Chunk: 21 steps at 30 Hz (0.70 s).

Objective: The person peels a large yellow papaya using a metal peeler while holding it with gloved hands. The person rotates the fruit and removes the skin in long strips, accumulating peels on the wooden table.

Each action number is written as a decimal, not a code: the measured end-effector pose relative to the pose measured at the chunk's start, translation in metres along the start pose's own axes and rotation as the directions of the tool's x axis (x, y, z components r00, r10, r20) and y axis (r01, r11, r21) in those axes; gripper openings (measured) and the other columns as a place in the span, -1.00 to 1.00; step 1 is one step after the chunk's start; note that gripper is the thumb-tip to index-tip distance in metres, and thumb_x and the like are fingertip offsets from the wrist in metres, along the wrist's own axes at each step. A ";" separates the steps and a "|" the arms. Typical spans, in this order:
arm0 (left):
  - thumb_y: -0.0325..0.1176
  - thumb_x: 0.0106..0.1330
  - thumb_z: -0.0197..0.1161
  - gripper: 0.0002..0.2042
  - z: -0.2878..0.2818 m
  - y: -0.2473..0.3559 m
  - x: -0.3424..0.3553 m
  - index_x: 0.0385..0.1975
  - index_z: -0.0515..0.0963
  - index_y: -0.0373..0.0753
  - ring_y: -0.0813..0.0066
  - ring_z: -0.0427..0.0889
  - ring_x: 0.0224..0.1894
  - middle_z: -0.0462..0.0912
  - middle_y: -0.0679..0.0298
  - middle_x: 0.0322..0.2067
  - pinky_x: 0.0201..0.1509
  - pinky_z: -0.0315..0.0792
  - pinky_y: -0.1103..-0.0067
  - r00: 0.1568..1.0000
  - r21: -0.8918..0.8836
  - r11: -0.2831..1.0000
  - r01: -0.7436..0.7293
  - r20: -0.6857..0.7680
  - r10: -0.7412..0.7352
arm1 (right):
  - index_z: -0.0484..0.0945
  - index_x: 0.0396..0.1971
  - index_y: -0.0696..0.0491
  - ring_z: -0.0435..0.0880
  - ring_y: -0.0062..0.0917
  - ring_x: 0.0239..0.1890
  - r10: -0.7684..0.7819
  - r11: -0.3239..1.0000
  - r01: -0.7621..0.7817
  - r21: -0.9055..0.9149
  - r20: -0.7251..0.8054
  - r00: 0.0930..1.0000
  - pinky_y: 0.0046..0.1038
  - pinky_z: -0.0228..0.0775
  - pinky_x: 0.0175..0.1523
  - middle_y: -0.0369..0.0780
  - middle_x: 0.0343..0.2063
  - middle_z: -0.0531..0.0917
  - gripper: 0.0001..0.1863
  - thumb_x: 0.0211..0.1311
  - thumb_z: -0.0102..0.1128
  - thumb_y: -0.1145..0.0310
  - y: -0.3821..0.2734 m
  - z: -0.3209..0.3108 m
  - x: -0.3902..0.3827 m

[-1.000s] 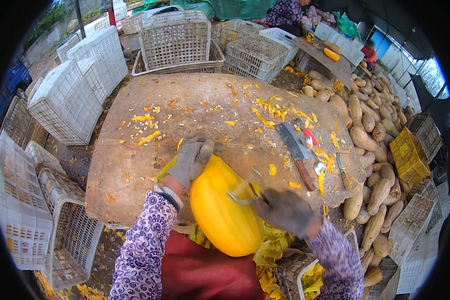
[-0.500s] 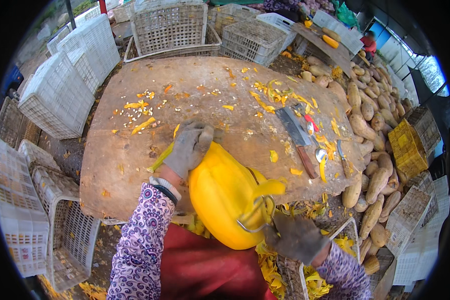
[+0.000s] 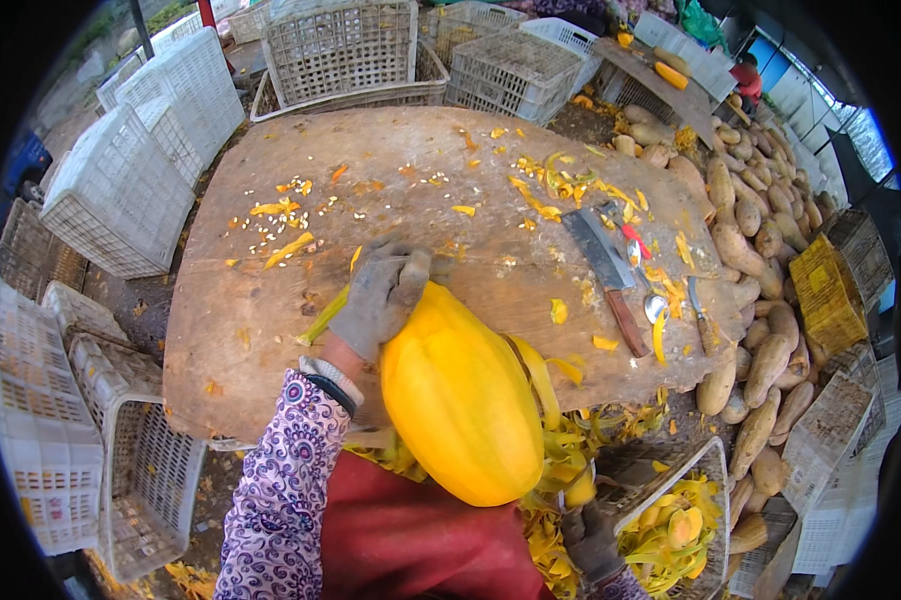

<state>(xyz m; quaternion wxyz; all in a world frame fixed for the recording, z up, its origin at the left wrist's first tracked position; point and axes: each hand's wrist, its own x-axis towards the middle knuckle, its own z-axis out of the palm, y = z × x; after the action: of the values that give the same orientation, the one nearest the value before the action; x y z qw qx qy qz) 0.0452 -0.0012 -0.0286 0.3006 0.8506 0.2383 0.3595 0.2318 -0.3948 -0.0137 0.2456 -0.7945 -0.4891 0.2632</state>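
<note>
Gloved left hand [image 3: 381,295] clamps the far end of 1 peeled yellow squash [image 3: 461,395]; right hand [image 3: 593,540], below it, grip unclear.

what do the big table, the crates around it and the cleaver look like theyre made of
The table looks like rough, unfinished wood: brown, stained, worn at the edges. The crates look like moulded plastic, white to grey, with open lattice walls and a dull finish. The cleaver seems to have a dark, matt metal blade and a brownish handle, probably wood.
</note>
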 end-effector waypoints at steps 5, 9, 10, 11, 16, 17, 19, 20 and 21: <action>0.08 0.55 -0.26 -0.41 0.002 -0.002 -0.001 -0.12 0.73 -0.18 0.20 0.56 0.13 0.77 0.25 -0.12 0.48 0.09 0.23 0.999 -0.004 0.999 0.041 0.002 -0.041 | 0.49 -0.35 0.13 0.57 -0.07 -0.61 -0.494 0.821 0.443 -0.360 -0.060 0.867 -0.12 0.41 -0.51 -0.02 -0.57 0.60 -0.74 0.34 0.19 0.22 -0.020 -0.017 0.079; 0.10 0.56 -0.29 -0.38 0.003 -0.003 -0.001 -0.14 0.72 -0.20 0.23 0.55 0.15 0.78 0.28 -0.17 0.49 0.07 0.24 0.998 0.009 0.998 0.057 -0.020 -0.057 | 0.54 -0.32 0.13 0.66 -0.05 -0.45 -0.423 0.858 0.479 -0.185 0.277 0.863 -0.10 0.50 -0.31 -0.03 -0.49 0.66 -0.65 0.39 0.09 0.10 -0.081 -0.038 0.178; 0.09 0.56 -0.29 -0.39 0.003 -0.003 -0.001 -0.15 0.72 -0.20 0.23 0.56 0.14 0.78 0.28 -0.18 0.49 0.08 0.24 0.999 -0.001 0.999 0.046 -0.020 -0.046 | 0.56 -0.27 0.14 0.68 -0.03 -0.39 -0.396 0.839 0.490 -0.236 0.352 0.848 -0.08 0.51 -0.23 -0.03 -0.46 0.68 -0.58 0.41 0.02 0.03 -0.097 -0.040 0.198; 0.07 0.56 -0.29 -0.39 0.003 -0.002 -0.001 -0.17 0.72 -0.21 0.23 0.57 0.13 0.78 0.27 -0.19 0.49 0.08 0.24 0.999 -0.010 0.999 0.033 -0.020 -0.033 | 0.57 -0.23 0.15 0.68 -0.02 -0.36 -0.321 0.873 0.436 -0.219 0.418 0.850 -0.07 0.51 -0.20 -0.01 -0.44 0.68 -0.54 0.42 -0.03 0.00 -0.111 -0.041 0.213; 0.01 0.57 -0.27 -0.43 0.003 0.001 0.002 -0.22 0.71 -0.23 0.21 0.63 0.00 0.79 0.24 -0.25 0.41 0.17 0.27 0.998 0.039 0.999 -0.025 -0.055 0.027 | 0.57 -0.10 0.17 0.70 -0.01 -0.28 -0.105 0.949 0.251 -0.191 0.560 0.822 -0.05 0.50 -0.09 0.08 -0.39 0.69 -0.43 0.44 -0.17 -0.08 -0.124 -0.050 0.209; -0.01 0.56 -0.26 -0.44 0.001 0.001 0.004 -0.22 0.71 -0.24 0.20 0.63 -0.03 0.79 0.24 -0.25 0.39 0.19 0.28 0.999 0.023 0.999 -0.030 -0.027 0.030 | 0.57 -0.13 0.19 0.70 -0.01 -0.29 -0.129 0.940 0.274 -0.202 0.534 0.835 -0.05 0.50 -0.09 0.09 -0.40 0.68 -0.43 0.44 -0.16 -0.07 -0.116 -0.052 0.194; -0.03 0.56 -0.26 -0.45 -0.001 0.003 0.006 -0.22 0.71 -0.25 0.20 0.64 -0.07 0.79 0.23 -0.27 0.36 0.21 0.30 0.999 0.006 0.999 -0.032 0.000 0.032 | 0.51 -0.33 0.16 0.69 -0.04 -0.45 -0.056 0.965 0.179 -0.191 0.517 0.854 -0.06 0.51 -0.28 0.08 -0.53 0.64 -0.51 0.44 -0.04 -0.03 -0.094 -0.056 0.163; -0.04 0.56 -0.26 -0.45 -0.001 0.004 0.006 -0.21 0.71 -0.25 0.20 0.64 -0.08 0.79 0.23 -0.28 0.35 0.22 0.30 1.000 0.005 1.000 -0.028 -0.002 0.028 | 0.48 -0.39 0.14 0.68 -0.04 -0.51 -0.088 0.975 0.172 -0.137 0.472 0.877 -0.06 0.50 -0.37 0.07 -0.59 0.61 -0.55 0.43 0.01 0.00 -0.081 -0.057 0.143; -0.05 0.56 -0.26 -0.45 -0.002 0.005 0.006 -0.21 0.71 -0.25 0.20 0.64 -0.08 0.79 0.23 -0.29 0.33 0.23 0.31 1.000 0.006 1.000 -0.029 -0.002 0.029 | 0.48 -0.39 0.13 0.65 -0.04 -0.57 -0.192 0.929 0.287 -0.235 0.357 0.914 -0.07 0.46 -0.45 0.05 -0.64 0.59 -0.58 0.42 0.05 0.03 -0.068 -0.053 0.120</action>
<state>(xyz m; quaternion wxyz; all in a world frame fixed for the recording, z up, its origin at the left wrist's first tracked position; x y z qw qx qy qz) 0.0488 -0.0002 -0.0216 0.2927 0.8544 0.2273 0.3641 0.2683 -0.2656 0.0483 0.0756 -0.6997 -0.6501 0.2865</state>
